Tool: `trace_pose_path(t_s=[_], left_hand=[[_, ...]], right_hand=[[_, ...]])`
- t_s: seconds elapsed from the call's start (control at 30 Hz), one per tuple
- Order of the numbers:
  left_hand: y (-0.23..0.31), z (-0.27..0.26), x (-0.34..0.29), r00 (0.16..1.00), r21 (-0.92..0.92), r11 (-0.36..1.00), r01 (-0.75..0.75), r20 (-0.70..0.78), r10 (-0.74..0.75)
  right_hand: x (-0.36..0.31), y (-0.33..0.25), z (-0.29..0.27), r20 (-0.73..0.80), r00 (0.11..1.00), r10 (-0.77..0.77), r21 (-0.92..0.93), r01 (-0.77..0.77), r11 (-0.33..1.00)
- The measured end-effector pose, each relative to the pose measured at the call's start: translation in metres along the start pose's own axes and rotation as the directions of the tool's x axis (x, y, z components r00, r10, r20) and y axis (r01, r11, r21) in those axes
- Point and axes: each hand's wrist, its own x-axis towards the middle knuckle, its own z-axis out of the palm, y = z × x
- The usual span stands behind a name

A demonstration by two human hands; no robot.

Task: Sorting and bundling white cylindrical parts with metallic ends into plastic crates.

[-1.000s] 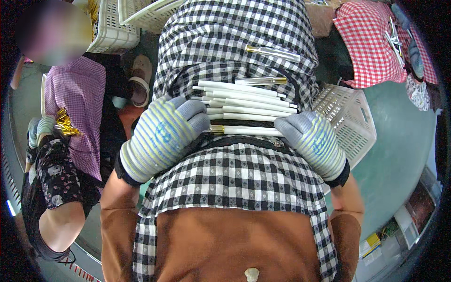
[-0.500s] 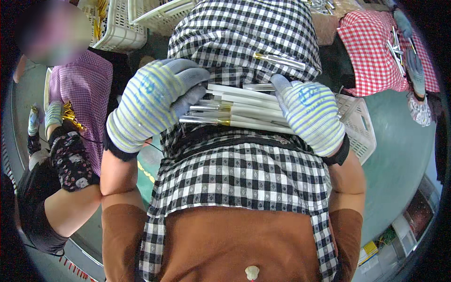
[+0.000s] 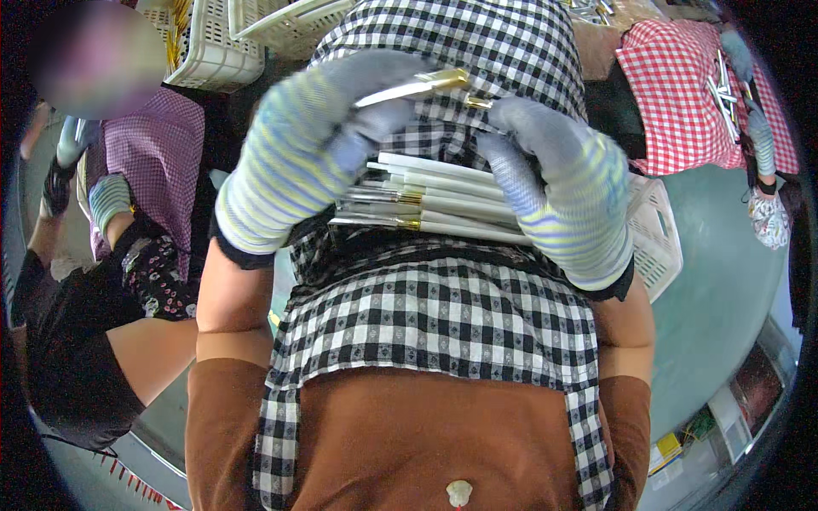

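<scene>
My left hand (image 3: 311,145), in a striped knit glove with grey fingers, pinches a slim brush piece (image 3: 417,87) with a white length and a gold metal ferrule. Its gold end points right, toward my other hand. My right hand (image 3: 567,183), gloved alike, has its fingertips closed on another gold-ended brush piece (image 3: 479,101), mostly hidden behind the fingers. The two gold ends are close but apart. Below them, a bundle of white-handled paint brushes (image 3: 460,204) with pale bristles and gold ferrules lies across my black-and-white checked apron (image 3: 426,319).
White plastic baskets (image 3: 217,60) stand at the far left, and another basket (image 3: 660,234) is by my right wrist. A person in a purple checked apron (image 3: 158,140) sits at left; one in a red checked apron (image 3: 677,98) at far right has brush pieces on the lap.
Both hands have risen away from the bundle, the left toward the upper middle. The gold-and-silver piece that lay on the apron has left its spot; gold-ended pieces are now in my fingers.
</scene>
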Motion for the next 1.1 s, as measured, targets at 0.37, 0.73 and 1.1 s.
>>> trace_pose_path(t_s=[0.37,0.73,1.1], left_hand=[[-0.008,-0.012,-0.03,0.928,-0.217,0.903,0.37,0.043,-0.37],[-0.018,-0.006,-0.026,0.972,-0.117,0.968,0.223,0.099,-0.212],[-0.026,-0.003,-0.012,0.97,-0.054,0.991,0.124,0.216,-0.11]], right_hand=[[0.0,0.005,0.0,0.5,0.862,0.084,0.098,-0.153,0.983],[-0.009,-0.002,-0.037,0.063,0.941,0.331,0.58,-0.305,0.755],[-0.011,-0.004,-0.038,0.351,0.856,0.379,0.739,-0.502,0.45]])
